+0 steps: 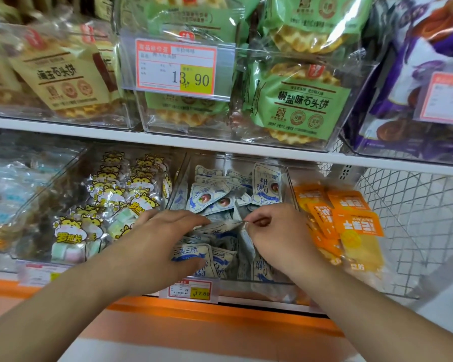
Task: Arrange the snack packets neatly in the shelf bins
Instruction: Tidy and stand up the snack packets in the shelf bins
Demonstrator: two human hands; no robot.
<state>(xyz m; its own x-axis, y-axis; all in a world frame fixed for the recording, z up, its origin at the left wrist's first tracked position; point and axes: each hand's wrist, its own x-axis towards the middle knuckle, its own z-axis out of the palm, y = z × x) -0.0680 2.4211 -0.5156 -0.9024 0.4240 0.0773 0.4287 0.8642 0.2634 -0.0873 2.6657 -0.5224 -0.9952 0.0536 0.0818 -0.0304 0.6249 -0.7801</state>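
Both hands work inside the clear middle bin point(285, 176) on the lower shelf, which holds a loose heap of white-and-blue snack packets point(215, 197). Left hand point(165, 236) lies palm down over the near left part of the heap, fingers extended and spread toward the right, thumb resting against a near packet point(191, 253) with blue print; the fingertips touch one grey-white packet point(220, 226) that lies across the middle of the heap. Right hand point(277, 228) sits at the right side of the same bin, fingers curled, with thumb and forefinger pinching the right edge of that same packet. Packets at the far end of the bin stand or lean at mixed angles; those at the near end lie flatter behind the bin's front wall. Just left, a neighbouring bin holds packets with a yellow cartoon animal point(68, 231), stacked in overlapping rows. Just right, orange packets point(356, 223) lie against the middle bin's right wall, some overlapping. A small price tag point(190, 290) is fixed to the shelf edge below the middle bin. On the upper shelf, green waffle-biscuit packets point(298, 100) fill a clear bin carrying a large price label point(175, 66) reading 13.90, with tan packets point(63, 74) to the left and purple packets point(416, 74) to the right. White wire mesh point(408, 205) stands at the far right
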